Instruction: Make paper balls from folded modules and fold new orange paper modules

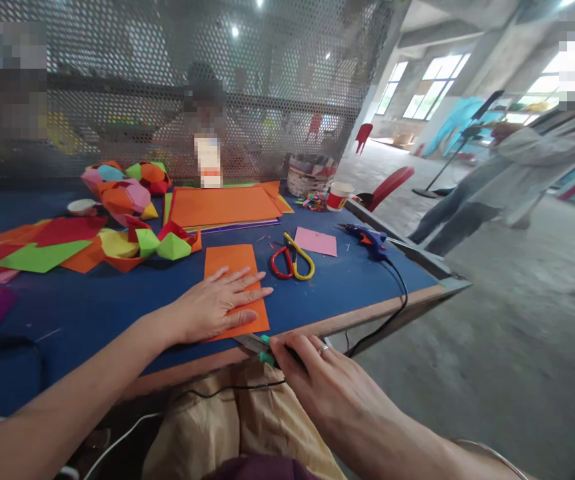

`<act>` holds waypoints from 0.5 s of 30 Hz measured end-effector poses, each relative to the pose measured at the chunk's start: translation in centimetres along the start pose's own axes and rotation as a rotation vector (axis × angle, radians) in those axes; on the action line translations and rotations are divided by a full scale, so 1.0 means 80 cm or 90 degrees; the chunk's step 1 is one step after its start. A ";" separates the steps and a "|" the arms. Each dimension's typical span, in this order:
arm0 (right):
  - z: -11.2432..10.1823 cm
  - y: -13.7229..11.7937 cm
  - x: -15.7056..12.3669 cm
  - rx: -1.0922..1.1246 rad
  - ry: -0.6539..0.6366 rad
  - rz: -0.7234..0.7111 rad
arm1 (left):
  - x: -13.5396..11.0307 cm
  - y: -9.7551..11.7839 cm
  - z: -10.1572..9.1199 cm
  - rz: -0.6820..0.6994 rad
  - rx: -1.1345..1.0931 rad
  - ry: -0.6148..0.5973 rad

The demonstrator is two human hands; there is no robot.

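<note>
My left hand [227,303] lies flat with its fingers spread, pressing on a folded-looking sheet of orange paper [227,257] near the table's front edge. Just below the paper's lower edge, my right hand [312,363] is closed around a knife-like tool [252,343] with a grey blade and green handle parts. Its blade points left, close to the paper; most of the handle is hidden in my fingers. Scissors [293,265] with one red and one yellow handle rest right of the paper. A small pink paper [316,241] lies behind them.
A stack of orange sheets [224,205] is at the back. Folded coloured paper pieces [132,200] cover the left side. A blue glue gun [367,239] with a black cord lies right, near a paper cup [340,197] and basket [311,173]. A person [512,160] stands beyond.
</note>
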State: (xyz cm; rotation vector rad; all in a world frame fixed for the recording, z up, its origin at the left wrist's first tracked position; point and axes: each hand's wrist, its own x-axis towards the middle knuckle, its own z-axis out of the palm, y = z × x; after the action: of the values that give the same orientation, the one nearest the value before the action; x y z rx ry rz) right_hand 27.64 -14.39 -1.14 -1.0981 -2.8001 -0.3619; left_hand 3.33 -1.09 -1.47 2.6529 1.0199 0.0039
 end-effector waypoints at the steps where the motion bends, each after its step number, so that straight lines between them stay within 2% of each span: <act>1: 0.000 0.000 0.001 -0.003 0.004 -0.003 | 0.000 0.000 0.001 0.000 0.002 0.003; 5: -0.001 -0.002 0.003 -0.009 0.029 -0.010 | -0.001 -0.001 0.003 -0.005 0.001 -0.004; 9: -0.001 -0.002 0.003 0.007 0.005 -0.011 | -0.001 0.000 0.003 -0.007 -0.013 -0.009; 15: 0.004 -0.003 0.006 0.022 0.017 -0.018 | 0.000 0.000 0.003 -0.012 -0.019 -0.009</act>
State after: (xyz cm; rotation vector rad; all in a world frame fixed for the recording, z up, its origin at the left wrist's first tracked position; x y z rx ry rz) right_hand 27.09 -14.19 -1.38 -1.0390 -2.7906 -0.3276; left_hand 3.37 -1.13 -1.67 2.6132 1.0326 -0.0035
